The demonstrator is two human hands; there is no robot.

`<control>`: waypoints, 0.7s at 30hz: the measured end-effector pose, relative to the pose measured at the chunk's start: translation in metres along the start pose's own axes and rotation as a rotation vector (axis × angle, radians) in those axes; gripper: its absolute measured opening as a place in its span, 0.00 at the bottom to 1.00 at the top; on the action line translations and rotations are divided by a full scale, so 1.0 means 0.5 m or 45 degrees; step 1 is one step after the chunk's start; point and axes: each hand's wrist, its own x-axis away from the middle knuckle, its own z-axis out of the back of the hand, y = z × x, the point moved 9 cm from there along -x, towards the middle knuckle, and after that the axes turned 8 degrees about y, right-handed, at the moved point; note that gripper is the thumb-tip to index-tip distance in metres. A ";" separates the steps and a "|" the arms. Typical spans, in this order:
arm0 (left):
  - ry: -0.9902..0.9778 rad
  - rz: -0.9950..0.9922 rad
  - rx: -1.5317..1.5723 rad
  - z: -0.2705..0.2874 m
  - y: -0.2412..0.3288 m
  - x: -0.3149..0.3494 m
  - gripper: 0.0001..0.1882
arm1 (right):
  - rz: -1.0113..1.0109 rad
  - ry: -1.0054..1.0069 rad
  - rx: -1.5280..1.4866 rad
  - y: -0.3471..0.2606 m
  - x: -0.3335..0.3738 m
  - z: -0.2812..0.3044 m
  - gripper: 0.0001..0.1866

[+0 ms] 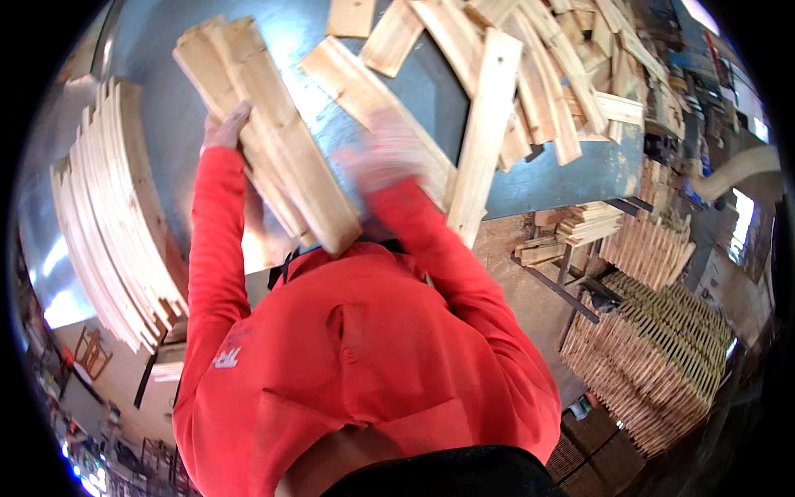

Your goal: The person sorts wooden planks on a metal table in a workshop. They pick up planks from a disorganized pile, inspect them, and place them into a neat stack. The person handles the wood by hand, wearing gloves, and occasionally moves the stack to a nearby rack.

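Note:
My left hand (224,128) grips a few overlapping wooden boards (277,132) by their left edge, its thumb lying on top. The boards slant from the far left toward my chest, over the blue metal table (170,108). To their right, my right hand (383,153) is smeared by motion, so its fingers cannot be made out. It is over or beside a loose board (339,79) lying on the table. Further right, a pale board (489,124) lies at a slant, its near end reaching past the table's front edge.
A neat row of boards (112,207) stands at the left. Loose boards (571,66) are heaped at the far right of the table. On the floor to the right are large stacks of slats (654,348) and a smaller pile of boards (588,224) on a metal frame.

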 end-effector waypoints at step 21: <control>0.126 0.170 -0.500 -0.031 0.041 0.120 0.61 | -0.185 -0.596 -0.518 0.138 0.026 -0.108 0.63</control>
